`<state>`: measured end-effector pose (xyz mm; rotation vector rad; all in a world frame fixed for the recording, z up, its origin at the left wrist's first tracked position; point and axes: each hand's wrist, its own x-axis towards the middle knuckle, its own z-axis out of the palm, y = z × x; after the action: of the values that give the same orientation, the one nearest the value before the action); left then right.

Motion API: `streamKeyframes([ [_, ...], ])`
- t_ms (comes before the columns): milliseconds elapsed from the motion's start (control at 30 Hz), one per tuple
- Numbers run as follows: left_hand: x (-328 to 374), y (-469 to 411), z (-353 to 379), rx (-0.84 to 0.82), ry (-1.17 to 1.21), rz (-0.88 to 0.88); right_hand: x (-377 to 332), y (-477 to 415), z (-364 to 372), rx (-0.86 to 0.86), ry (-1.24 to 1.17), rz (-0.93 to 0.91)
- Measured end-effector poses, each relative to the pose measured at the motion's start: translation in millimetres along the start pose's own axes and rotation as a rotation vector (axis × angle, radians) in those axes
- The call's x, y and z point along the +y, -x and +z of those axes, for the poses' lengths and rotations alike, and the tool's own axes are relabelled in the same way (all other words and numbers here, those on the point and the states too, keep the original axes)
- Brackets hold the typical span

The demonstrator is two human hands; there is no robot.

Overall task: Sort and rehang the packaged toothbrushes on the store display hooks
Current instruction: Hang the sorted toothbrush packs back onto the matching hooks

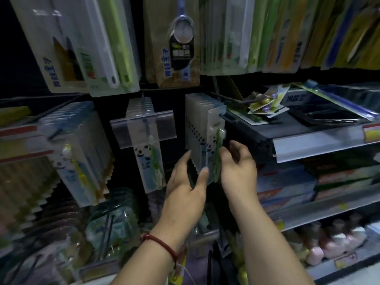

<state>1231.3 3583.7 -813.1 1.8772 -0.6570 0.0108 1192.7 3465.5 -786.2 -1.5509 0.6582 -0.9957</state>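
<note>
A row of panda-print toothbrush packs (198,128) hangs on a hook (227,117) in the middle of the display. The front pack (213,140), with a green brush, hangs at the hook's tip. My left hand (185,182) holds the bottom of this row, thumb on the front pack's lower edge. My right hand (238,163) touches the front pack's right side with curled fingers. Two more rows of similar packs hang to the left: one with a green brush (149,153) and one with a yellow brush (76,161).
Larger toothbrush packs (176,44) hang in the row above. At the right, a black shelf (287,128) carries a few loose packs (265,103) and a long blue toothbrush pack (339,99). Boxed goods fill the shelves below it. More hanging packs crowd the lower left.
</note>
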Motion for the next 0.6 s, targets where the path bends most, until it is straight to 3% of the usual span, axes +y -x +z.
streamKeyframes([
  [400, -9.1, -37.7, 40.5, 0.01, 0.125, 0.015, 30.8, -21.8, 13.4, -0.136, -0.034, -0.041],
  [600, -18.0, -49.8, 42.6, 0.0, 0.338, -0.006, 32.6, -27.7, 14.0, -0.188, -0.067, -0.057],
])
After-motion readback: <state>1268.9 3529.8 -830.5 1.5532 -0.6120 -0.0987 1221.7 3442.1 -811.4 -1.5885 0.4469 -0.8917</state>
